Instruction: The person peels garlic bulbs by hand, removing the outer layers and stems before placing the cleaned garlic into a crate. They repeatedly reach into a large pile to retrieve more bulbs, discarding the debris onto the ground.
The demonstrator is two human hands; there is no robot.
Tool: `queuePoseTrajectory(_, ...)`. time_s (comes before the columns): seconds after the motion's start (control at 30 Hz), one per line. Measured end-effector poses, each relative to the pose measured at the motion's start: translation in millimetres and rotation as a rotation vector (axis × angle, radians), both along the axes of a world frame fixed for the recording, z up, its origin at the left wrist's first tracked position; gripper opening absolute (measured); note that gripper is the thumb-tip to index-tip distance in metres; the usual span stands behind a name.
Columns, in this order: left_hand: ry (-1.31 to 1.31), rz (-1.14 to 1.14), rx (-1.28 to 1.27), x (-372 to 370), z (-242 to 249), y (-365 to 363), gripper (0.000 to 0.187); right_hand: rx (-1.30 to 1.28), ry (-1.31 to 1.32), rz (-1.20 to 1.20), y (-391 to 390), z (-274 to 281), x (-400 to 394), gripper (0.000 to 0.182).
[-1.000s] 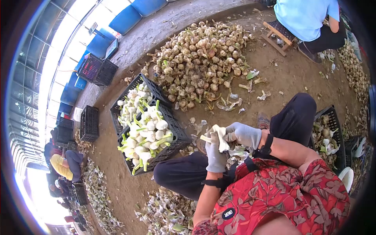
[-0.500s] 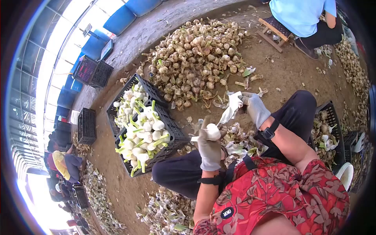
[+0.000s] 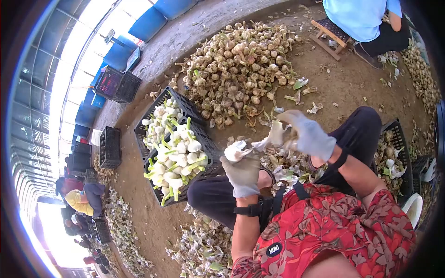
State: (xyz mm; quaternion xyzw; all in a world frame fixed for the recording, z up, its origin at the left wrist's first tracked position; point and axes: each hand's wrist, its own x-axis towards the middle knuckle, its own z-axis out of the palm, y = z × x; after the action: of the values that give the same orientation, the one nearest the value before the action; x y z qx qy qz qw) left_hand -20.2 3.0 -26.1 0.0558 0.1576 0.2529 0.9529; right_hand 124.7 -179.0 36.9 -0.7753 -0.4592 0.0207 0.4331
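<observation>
My left hand (image 3: pixel 244 176), in a dirty pale glove, is closed around a white garlic bulb (image 3: pixel 235 151) in front of my knees. A torn strip of garlic skin (image 3: pixel 274 135) trails from the bulb's side toward my right hand (image 3: pixel 309 134). That hand is gloved too, and its fingers are curled on the skin, partly smeared by motion. Below both hands lies a heap of peeled garlic skins (image 3: pixel 282 167) between my legs. At the left stands a black crate (image 3: pixel 211 163) heaped with cleaned white bulbs (image 3: pixel 178 160) with green stems.
A large pile of unpeeled garlic (image 3: pixel 236 69) lies ahead. Another crate (image 3: pixel 402 153) with garlic and scraps is at my right, beside a white bucket (image 3: pixel 414 208). A person in a blue shirt (image 3: pixel 357 18) sits near a low wooden stool (image 3: pixel 330 34). More skins (image 3: pixel 204 245) cover the ground at left.
My right hand has swung outward and turned, drawing the skin from the bulb. My left hand has tilted and sits slightly lower, still around the bulb. The whole view has shifted a little.
</observation>
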Motion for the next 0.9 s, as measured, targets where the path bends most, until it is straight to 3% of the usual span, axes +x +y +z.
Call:
queuePoseTrajectory(0.07, 0.043, -0.055, 0.019, 4.8, 10.4, -11.2, 0.062, 0.081, -0.093, 0.071, 20.2, 0.5, -20.0, 0.052)
queuePoseTrajectory(0.13, 0.125, -0.14, 0.086, 3.7, 14.2, -18.5, 0.062, 0.026, -0.026, 0.047, 42.4, 3.4, -47.2, 0.047)
queuePoseTrajectory(0.17, 0.048, -0.156, 0.094, 0.3, 0.0, -16.2, 0.06, -0.002, 0.008, 0.037, 47.8, 1.8, -53.0, 0.045)
queuePoseTrajectory(0.27, 0.073, -0.083, 0.136, 7.3, 14.7, -25.9, 0.056, -0.046, -0.027, 0.058, 53.9, -19.5, -47.1, 0.03)
queuePoseTrajectory(0.3, 0.087, -0.072, 0.098, 7.3, 24.8, -30.1, 0.055, 0.099, 0.036, 0.129, 49.9, -14.1, -43.3, 0.014)
queuePoseTrajectory(0.4, 0.088, -0.081, -0.05, 4.3, 35.4, -32.8, 0.05, 0.318, 0.969, 0.121, 34.1, -12.3, -17.9, 0.014)
queuePoseTrajectory(0.43, 0.072, -0.061, -0.052, 5.8, 46.1, -37.0, 0.051, 0.295, 1.074, 0.092, 28.7, -7.9, -4.2, 0.019)
queuePoseTrajectory(0.47, 0.063, -0.088, -0.065, 5.6, 50.5, -39.1, 0.048, -0.038, 0.494, 0.005, 25.1, -17.1, 14.6, 0.031)
queuePoseTrajectory(0.53, 0.046, -0.148, -0.083, 6.9, 57.1, -40.8, 0.044, 0.027, 0.233, 0.069, 22.6, -11.1, 3.2, 0.022)
queuePoseTrajectory(0.63, -0.023, -0.238, -0.016, 8.3, 54.5, -46.9, 0.045, 0.206, 0.601, 0.282, 29.3, 3.9, -21.1, 0.028)
queuePoseTrajectory(0.7, 0.013, -0.23, 0.031, 7.7, 44.8, -46.6, 0.045, 0.148, 0.591, 0.197, 29.2, 2.3, -26.9, 0.027)
queuePoseTrajectory(0.73, -0.113, -0.236, -0.109, 8.1, 32.5, -39.0, 0.044, 0.126, 0.585, 0.178, 33.5, 0.8, -30.7, 0.026)
queuePoseTrajectory(0.8, 0.246, -0.069, -0.016, 11.1, 39.4, -27.6, 0.042, 0.175, 1.084, 0.392, 12.3, 23.6, -38.6, 0.017)
queuePoseTrajectory(0.83, 0.271, -0.083, -0.11, 7.2, 40.4, -11.6, 0.044, 0.172, 1.141, 0.295, 7.7, 27.3, -38.6, 0.015)
queuePoseTrajectory(0.9, 0.073, -0.017, -0.168, 5.0, 18.8, 48.7, 0.046, 0.137, 1.179, 0.076, 6.0, 8.5, -29.3, 0.013)
